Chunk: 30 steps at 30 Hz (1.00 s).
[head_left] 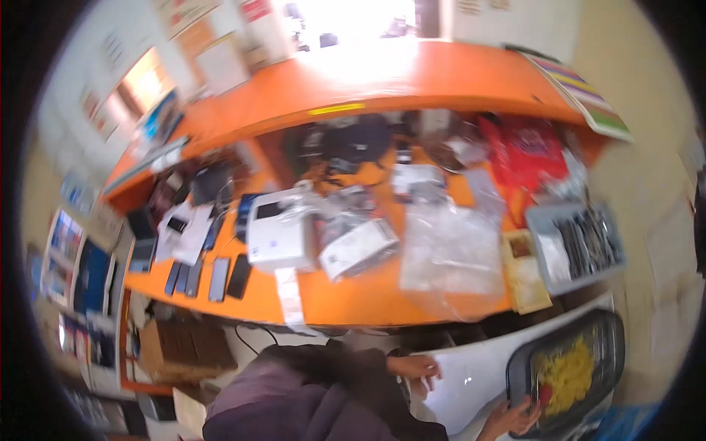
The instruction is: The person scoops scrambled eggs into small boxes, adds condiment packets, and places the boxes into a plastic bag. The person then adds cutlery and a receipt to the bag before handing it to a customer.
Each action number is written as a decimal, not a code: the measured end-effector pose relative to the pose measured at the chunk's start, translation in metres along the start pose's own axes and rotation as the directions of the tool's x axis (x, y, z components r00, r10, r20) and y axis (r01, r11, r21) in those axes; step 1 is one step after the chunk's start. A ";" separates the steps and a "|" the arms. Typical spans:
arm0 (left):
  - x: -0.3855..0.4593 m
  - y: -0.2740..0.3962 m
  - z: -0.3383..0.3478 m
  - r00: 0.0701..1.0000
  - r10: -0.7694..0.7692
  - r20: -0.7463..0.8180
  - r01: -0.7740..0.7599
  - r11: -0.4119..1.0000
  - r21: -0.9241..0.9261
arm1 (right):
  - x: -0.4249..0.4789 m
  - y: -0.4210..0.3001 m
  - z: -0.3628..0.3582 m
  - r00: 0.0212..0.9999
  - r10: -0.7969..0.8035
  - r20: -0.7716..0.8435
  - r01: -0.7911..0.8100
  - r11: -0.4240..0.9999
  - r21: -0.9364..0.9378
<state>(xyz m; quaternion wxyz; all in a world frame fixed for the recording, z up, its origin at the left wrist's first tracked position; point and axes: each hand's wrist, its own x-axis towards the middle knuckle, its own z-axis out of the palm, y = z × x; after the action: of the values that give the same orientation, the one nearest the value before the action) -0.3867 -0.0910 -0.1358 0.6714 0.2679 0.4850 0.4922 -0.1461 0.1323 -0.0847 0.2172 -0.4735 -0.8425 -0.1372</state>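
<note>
My left hand (418, 369), in a dark sleeve, hangs over a white surface (469, 380) just below the orange counter. Its fingers are loosely bent, and nothing shows in them. At the lower right, the fingertips of my right hand (514, 418) reach the near edge of a black plastic tray (515, 366). Whether they grip it is blurred. Inside the tray lies a heap of yellow pieces (568, 375), with a small red item (545, 396) close to my right fingertips. Dark clothing (325, 391) fills the bottom middle.
The orange counter (353, 303) holds several phones (219, 279), a white printer-like device (280, 234), a white box (358, 248), clear plastic bags (455, 253) and a grey bin of dark flat items (538, 220). A red bag (529, 149) lies under the shelf. A cardboard box (185, 350) stands below left.
</note>
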 end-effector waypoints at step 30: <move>-0.595 -0.241 -0.198 -0.349 -0.652 -0.673 -0.890 0.005 0.456 | -0.206 -1.058 -0.255 0.098 -0.985 0.144 0.351 0.169 0.921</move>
<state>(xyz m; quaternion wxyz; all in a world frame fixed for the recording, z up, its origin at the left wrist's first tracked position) -0.4975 -0.7517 -0.1837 -0.3123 -0.4661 0.1437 0.8153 -0.8995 -0.6745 0.0073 -0.1097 0.1626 -0.9286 0.3151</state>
